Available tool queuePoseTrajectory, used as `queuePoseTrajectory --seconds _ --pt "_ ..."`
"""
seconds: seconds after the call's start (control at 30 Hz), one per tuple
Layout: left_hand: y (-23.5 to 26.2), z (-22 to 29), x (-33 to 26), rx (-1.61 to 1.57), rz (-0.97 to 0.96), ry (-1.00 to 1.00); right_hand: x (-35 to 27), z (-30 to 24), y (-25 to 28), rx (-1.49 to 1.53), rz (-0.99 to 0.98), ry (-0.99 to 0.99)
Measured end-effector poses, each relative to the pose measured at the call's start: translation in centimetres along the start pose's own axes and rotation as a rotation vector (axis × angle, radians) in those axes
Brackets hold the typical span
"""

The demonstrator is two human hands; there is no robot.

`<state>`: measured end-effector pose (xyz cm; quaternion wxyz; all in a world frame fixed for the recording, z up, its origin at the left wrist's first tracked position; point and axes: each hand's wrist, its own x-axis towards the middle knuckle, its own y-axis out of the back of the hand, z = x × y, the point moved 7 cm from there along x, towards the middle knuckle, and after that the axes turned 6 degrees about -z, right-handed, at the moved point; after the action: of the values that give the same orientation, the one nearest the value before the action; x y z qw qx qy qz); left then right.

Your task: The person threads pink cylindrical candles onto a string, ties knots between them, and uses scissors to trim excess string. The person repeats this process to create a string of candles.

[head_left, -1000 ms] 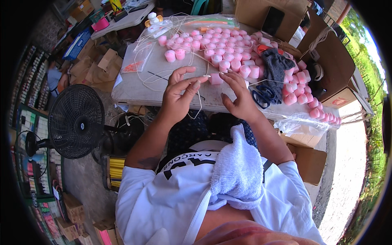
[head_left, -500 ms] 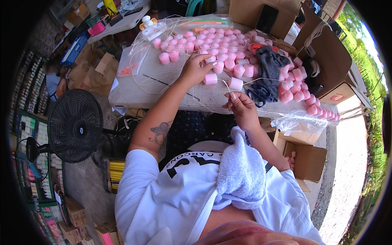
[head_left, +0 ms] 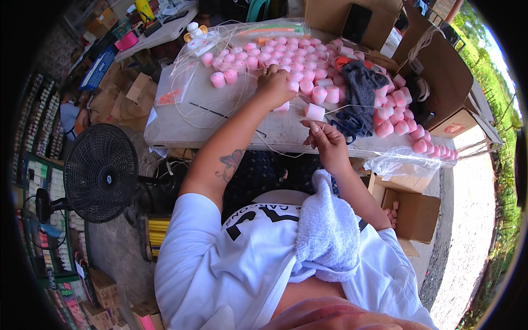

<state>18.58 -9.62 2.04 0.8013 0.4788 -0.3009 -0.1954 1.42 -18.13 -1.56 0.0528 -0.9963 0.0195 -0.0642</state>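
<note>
Many pink foam-like cylinders with paler ends (head_left: 298,66) lie bunched on a white table (head_left: 170,127). My left hand (head_left: 275,88) is over the near left part of the bunch, its back toward me and fingers bent down among the pieces. Its fingertips are partly hidden, so I cannot see whether it grips one. One cylinder (head_left: 281,106) lies just below that hand, another (head_left: 314,112) just beyond my right hand (head_left: 326,144). My right hand is closed in a pinch at the table's near edge, on a thin white cord (head_left: 280,152).
A dark grey cloth (head_left: 362,82) and blue-handled scissors (head_left: 346,125) lie right of the hands. A thin black rod (head_left: 209,110) lies on the left. Behind stands an open cardboard box (head_left: 440,71) with a phone (head_left: 357,24) against it. A black fan (head_left: 102,173) stands left.
My left hand has moved slightly up, and its fingers have turned down over the cylinders. My right hand stays near the same spot, still pinching.
</note>
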Motion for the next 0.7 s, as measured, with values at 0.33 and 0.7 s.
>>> queuePoseTrajectory --seconds 0.33,0.7 --pt "8.0 3.4 -8.7 -0.518 0.346 -0.288 0.6 -1.7 -0.7 0.111 -0.122 0.092" --pt "4.3 0.9 -12.5 -1.984 0.004 0.134 -0.1 -8.6 -4.2 -0.685 0.045 0.503"
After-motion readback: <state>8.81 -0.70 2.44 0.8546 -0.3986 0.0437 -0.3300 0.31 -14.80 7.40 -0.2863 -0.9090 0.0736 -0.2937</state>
